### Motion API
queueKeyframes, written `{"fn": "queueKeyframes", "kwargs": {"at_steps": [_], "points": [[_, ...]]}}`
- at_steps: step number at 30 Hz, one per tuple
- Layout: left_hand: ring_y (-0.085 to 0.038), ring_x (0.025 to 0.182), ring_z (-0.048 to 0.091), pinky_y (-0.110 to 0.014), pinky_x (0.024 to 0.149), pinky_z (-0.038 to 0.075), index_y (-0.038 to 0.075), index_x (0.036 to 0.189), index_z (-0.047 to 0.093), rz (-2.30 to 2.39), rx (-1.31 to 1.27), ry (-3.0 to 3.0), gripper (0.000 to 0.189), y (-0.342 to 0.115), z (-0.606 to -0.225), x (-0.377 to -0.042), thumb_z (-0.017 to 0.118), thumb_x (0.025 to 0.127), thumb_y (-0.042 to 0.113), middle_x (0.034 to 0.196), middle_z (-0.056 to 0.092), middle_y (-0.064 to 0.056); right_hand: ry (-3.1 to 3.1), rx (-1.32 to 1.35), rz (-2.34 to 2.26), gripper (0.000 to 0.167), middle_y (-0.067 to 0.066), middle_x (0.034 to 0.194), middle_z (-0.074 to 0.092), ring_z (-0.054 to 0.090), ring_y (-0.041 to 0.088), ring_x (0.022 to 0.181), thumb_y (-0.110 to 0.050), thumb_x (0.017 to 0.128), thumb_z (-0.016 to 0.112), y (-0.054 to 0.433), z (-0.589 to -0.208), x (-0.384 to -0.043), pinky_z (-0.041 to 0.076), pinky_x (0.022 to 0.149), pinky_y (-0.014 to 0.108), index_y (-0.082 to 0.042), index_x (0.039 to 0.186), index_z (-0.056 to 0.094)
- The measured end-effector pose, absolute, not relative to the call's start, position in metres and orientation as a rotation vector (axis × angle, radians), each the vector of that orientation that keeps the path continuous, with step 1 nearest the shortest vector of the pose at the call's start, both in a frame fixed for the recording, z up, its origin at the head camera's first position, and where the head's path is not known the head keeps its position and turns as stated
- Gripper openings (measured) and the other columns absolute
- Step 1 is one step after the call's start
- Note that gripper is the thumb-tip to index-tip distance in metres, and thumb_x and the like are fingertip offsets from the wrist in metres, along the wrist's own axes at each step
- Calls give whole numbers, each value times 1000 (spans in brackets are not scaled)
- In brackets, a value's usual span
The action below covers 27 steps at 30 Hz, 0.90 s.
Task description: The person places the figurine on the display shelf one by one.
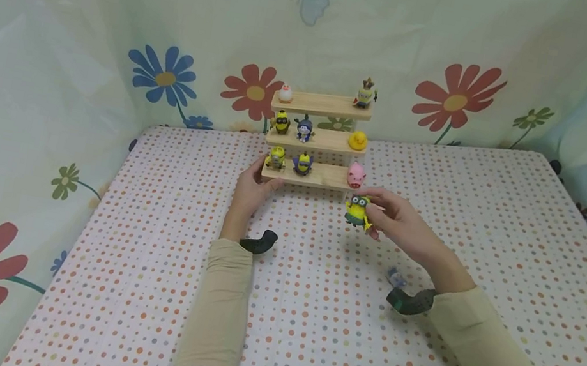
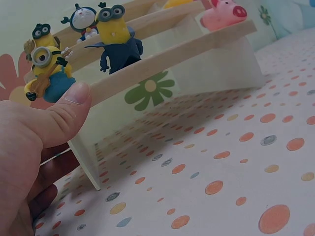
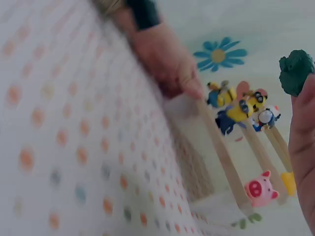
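My left hand (image 1: 251,192) grips the left end of a three-tier wooden display shelf (image 1: 324,176). In the left wrist view its thumb (image 2: 76,96) presses the lowest board's front edge, beside a minion figure with a guitar (image 2: 49,78); the other fingers lie around the pale side panel (image 2: 86,162). Between thumb and fingers my right hand (image 1: 400,223) pinches a yellow minion figure with a green skirt (image 1: 357,210), held in front of the lowest board's right end, near a pink pig (image 1: 356,174). Only the figure's dark green part (image 3: 295,73) shows in the right wrist view.
The tiers also carry a caped minion (image 1: 303,164), a yellow duck (image 1: 357,140), a dark blue figure (image 1: 304,128), a white chick-like figure (image 1: 285,93) and a crowned figure (image 1: 364,94). A small grey-blue figure (image 1: 396,277) lies on the dotted tablecloth (image 1: 306,315) near my right wrist.
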<state>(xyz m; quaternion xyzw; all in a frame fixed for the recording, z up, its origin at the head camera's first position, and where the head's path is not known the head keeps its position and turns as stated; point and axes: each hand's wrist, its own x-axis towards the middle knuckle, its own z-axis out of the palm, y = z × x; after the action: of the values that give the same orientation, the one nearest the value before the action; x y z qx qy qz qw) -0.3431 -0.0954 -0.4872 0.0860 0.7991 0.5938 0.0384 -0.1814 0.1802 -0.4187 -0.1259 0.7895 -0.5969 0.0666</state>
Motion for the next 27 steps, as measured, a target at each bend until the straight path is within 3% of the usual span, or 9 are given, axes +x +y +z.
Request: {"fn": "queueKeyframes", "kwargs": {"at_steps": [6, 11, 16, 19, 23, 27], "points": [[-20, 139, 36, -32, 114, 33, 21, 149, 32, 1811, 250, 2432, 86, -94, -488, -341, 76, 77, 37, 154, 34, -1, 1437, -123, -2510, 36, 2, 116, 56, 57, 9, 84, -28, 100, 46, 178, -419, -197, 50, 67, 19, -18, 135, 41], [-20, 138, 39, -32, 113, 34, 21, 149, 33, 1822, 276, 2454, 87, -96, -487, -342, 77, 76, 40, 152, 37, -1, 1113, 37, -2658, 45, 4, 118, 51, 56, 9, 87, -35, 97, 52, 166, -412, -202, 48, 66, 17, -20, 136, 36], [-19, 138, 38, -32, 114, 33, 23, 148, 33, 1824, 271, 2462, 85, -97, -486, -345, 77, 77, 38, 153, 36, 0, 1580, 129, -2565, 56, 2, 120, 48, 51, 8, 90, -31, 95, 58, 149, -399, -209, 49, 72, 15, -13, 141, 32], [-20, 138, 38, -32, 113, 34, 23, 149, 33, 1806, 271, 2474, 84, -97, -487, -344, 76, 78, 36, 153, 36, -1, 2155, 78, -2317, 47, 3, 123, 48, 55, 11, 95, -28, 94, 59, 140, -392, -213, 51, 78, 18, -10, 135, 44], [-21, 137, 39, -33, 113, 34, 20, 149, 33, 1801, 287, 2488, 84, -98, -489, -344, 76, 79, 37, 152, 37, -3, 2938, -60, -1698, 32, 10, 122, 52, 61, 22, 99, -19, 92, 64, 129, -385, -219, 56, 85, 33, -10, 122, 61], [-21, 137, 39, -34, 113, 35, 19, 149, 33, 1799, 280, 2488, 85, -97, -489, -343, 76, 79, 37, 152, 37, -3, 3248, -173, -1298, 27, 15, 114, 55, 62, 27, 92, -12, 89, 67, 121, -381, -227, 57, 82, 41, -8, 115, 67]]}}
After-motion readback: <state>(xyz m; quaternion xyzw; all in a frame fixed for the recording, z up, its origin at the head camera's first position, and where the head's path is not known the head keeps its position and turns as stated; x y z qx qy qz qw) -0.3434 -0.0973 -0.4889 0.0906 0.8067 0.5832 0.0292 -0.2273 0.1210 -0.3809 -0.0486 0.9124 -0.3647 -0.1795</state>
